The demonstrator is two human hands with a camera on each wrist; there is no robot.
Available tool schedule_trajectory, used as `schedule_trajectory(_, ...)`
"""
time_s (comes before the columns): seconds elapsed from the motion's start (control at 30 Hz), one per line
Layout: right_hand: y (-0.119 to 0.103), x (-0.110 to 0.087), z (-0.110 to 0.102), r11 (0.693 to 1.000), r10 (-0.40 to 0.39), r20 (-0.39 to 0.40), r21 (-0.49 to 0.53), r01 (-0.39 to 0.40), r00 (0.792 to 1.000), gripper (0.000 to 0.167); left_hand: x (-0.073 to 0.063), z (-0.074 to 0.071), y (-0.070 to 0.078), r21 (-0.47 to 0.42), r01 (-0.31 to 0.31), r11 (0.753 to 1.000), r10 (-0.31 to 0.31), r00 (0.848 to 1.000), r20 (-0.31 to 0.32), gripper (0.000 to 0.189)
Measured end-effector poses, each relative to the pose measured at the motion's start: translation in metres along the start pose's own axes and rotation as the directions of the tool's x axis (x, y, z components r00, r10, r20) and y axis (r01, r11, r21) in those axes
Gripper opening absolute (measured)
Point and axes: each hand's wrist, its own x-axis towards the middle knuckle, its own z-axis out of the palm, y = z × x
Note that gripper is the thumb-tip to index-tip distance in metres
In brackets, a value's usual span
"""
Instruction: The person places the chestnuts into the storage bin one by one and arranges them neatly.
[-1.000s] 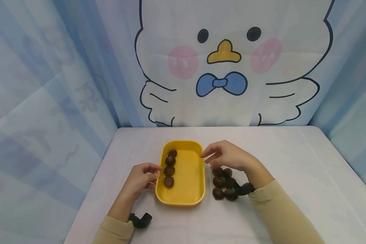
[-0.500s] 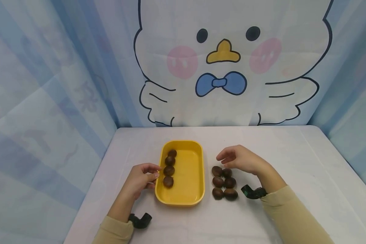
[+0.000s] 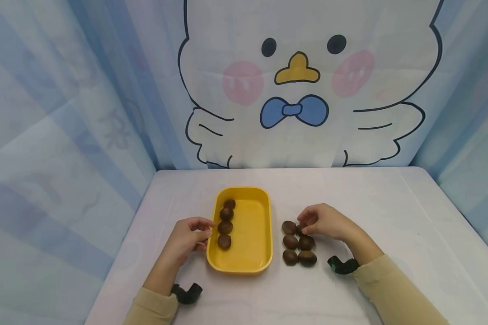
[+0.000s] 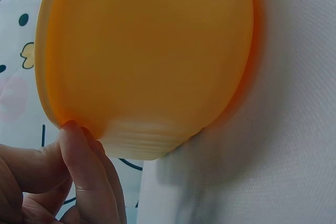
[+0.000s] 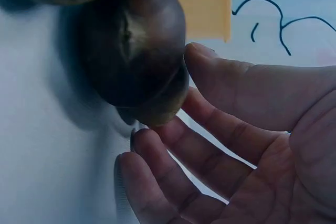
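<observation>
Several brown chestnuts (image 3: 290,242) lie in two columns on the table, just right of a yellow tray (image 3: 250,266). My right hand (image 3: 326,222) pinches the far-right chestnut (image 3: 299,229) of this group between thumb and fingers, which partly cover it. In the right wrist view, a nearer chestnut (image 5: 136,40) blocks part of that grip, and the thumb (image 5: 236,87) lies along its far side. My left hand (image 3: 191,234) holds the tray's left rim with thumb and index finger. Inside the tray, a line of chestnuts (image 3: 225,227) runs along the left wall.
A white cloth covers the table (image 3: 390,216). Behind it hangs a curtain (image 3: 293,144) with a printed cartoon bird, and blue curtains (image 3: 65,180) close off both sides. Black wrist cameras (image 3: 187,294) are strapped to both wrists.
My right hand has moved from the tray's right rim, rightward and then down onto the far-right chestnut of the table group. The left hand and the tray stay in place.
</observation>
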Motion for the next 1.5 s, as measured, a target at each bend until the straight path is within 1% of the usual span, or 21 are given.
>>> schedule_trajectory(0.13,0.002,0.002,0.003,1.0,0.024,-0.017,-0.017,-0.024,1.0,0.028,0.0,0.0,0.001,0.003,0.004,1.0,-0.004,1.0,0.001,0.022)
schedule_trajectory(0.33,0.001,0.002,0.004,1.0,0.03,-0.011,-0.002,-0.03,0.999,0.027,-0.001,0.0,0.002,-0.001,0.001,1.0,-0.001,1.0,0.003,0.022)
schedule_trajectory(0.57,-0.002,0.001,0.004,0.999,0.032,-0.031,0.006,-0.032,0.999,0.025,-0.001,0.0,0.001,0.001,0.0,1.0,0.0,1.0,0.002,0.023)
schedule_trajectory(0.73,-0.001,0.001,0.006,0.999,0.034,-0.011,0.038,-0.034,0.999,0.023,0.001,-0.001,0.0,-0.003,-0.01,1.0,0.01,1.0,0.01,0.022)
schedule_trajectory(0.93,0.001,0.002,0.006,0.999,0.021,-0.002,0.039,-0.02,1.0,0.02,0.001,-0.001,0.0,-0.007,-0.011,1.0,0.011,1.0,0.012,0.022)
schedule_trajectory(1.23,0.003,0.004,0.002,0.999,0.002,-0.01,0.047,-0.002,1.0,0.021,0.002,-0.001,-0.001,-0.002,-0.005,1.0,0.005,1.0,0.007,0.022)
schedule_trajectory(1.5,-0.004,0.004,-0.004,0.998,-0.022,-0.028,0.065,0.024,0.999,0.021,0.002,-0.002,-0.002,-0.004,-0.005,1.0,0.005,1.0,0.007,0.022)
